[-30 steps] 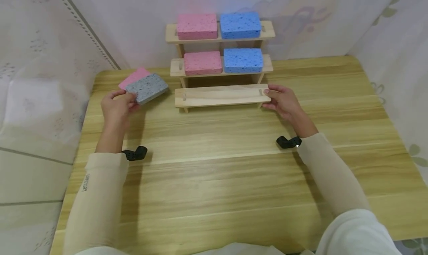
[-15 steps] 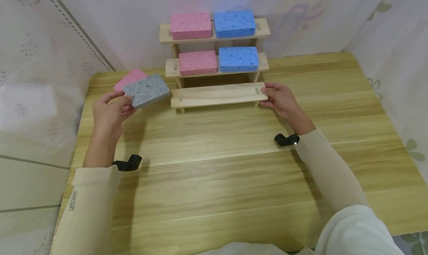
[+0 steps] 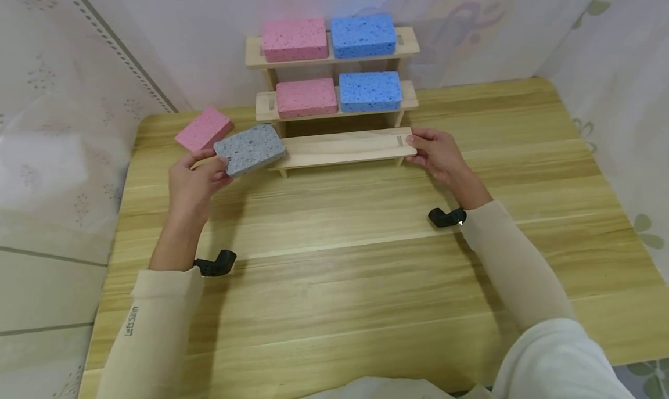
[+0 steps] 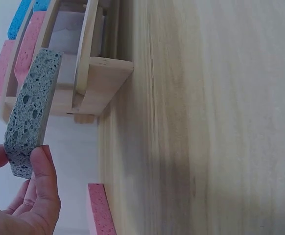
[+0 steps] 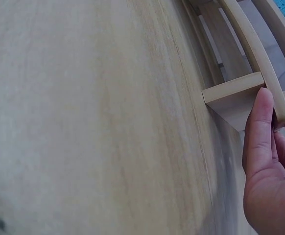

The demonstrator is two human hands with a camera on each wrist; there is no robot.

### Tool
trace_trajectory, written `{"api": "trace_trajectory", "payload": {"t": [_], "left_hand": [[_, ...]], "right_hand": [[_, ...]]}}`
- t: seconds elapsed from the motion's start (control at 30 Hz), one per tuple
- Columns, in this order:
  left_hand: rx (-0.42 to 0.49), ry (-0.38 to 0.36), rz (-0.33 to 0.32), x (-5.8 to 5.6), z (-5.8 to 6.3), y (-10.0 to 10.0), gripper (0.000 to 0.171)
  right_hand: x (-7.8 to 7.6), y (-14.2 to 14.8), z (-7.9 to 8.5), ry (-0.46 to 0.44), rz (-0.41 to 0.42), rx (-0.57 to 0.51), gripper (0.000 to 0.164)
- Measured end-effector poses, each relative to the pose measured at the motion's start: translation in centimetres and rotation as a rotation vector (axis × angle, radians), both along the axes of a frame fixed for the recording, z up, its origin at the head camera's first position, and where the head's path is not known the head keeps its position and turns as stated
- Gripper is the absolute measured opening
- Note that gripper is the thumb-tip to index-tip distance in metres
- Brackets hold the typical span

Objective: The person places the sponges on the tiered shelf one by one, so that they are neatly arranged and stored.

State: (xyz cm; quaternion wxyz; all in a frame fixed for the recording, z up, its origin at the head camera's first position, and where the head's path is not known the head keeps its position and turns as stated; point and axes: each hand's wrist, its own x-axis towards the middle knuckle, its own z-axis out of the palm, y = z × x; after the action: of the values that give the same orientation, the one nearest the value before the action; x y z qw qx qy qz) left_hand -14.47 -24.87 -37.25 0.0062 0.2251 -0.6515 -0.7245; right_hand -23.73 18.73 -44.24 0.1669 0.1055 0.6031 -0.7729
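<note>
A grey speckled sponge (image 3: 250, 149) is pinched at its left end by my left hand (image 3: 194, 181), raised above the table. In the head view its right end overlaps the left end of the rack's lowest shelf; the left wrist view shows the sponge (image 4: 32, 112) held between thumb and fingers. My right hand (image 3: 439, 158) grips the right end of the bare lowest shelf (image 3: 345, 146) of a three-tier wooden rack, thumb on top and fingers beneath. Pink sponges (image 3: 295, 39) sit on the left of the upper two shelves, blue sponges (image 3: 363, 36) on the right.
Another pink sponge (image 3: 205, 129) lies on the table at the back left, behind my left hand. The rack stands against the back wall (image 3: 209, 39). Wood-grain table (image 3: 334, 283) stretches in front of it.
My left hand has carried the grey sponge to the right, from over the loose pink sponge to the lowest shelf's left end. My right hand keeps its grip on the shelf.
</note>
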Motion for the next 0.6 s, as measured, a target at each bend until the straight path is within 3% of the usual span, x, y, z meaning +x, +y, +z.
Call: {"api": "trace_trajectory", "payload": {"t": [0.13, 0.3, 0.43, 0.6], "left_hand": [[0.021, 0.009, -0.01, 0.3, -0.1, 0.2, 0.033], [0.066, 0.031, -0.067, 0.3, 0.0, 1.0, 0.032], [0.052, 0.035, -0.09, -0.1, -0.1, 2.3, 0.029], [-0.007, 0.023, -0.142, -0.6, -0.7, 4.0, 0.032]], "right_hand": [[0.0, 0.0, 0.0, 0.001, -0.009, -0.001, 0.048], [0.0, 0.1, 0.0, 0.025, -0.014, -0.002, 0.039], [0.0, 0.0, -0.2, 0.04, -0.003, -0.002, 0.03], [0.1, 0.0, -0.3, 0.037, -0.006, -0.006, 0.032]]}}
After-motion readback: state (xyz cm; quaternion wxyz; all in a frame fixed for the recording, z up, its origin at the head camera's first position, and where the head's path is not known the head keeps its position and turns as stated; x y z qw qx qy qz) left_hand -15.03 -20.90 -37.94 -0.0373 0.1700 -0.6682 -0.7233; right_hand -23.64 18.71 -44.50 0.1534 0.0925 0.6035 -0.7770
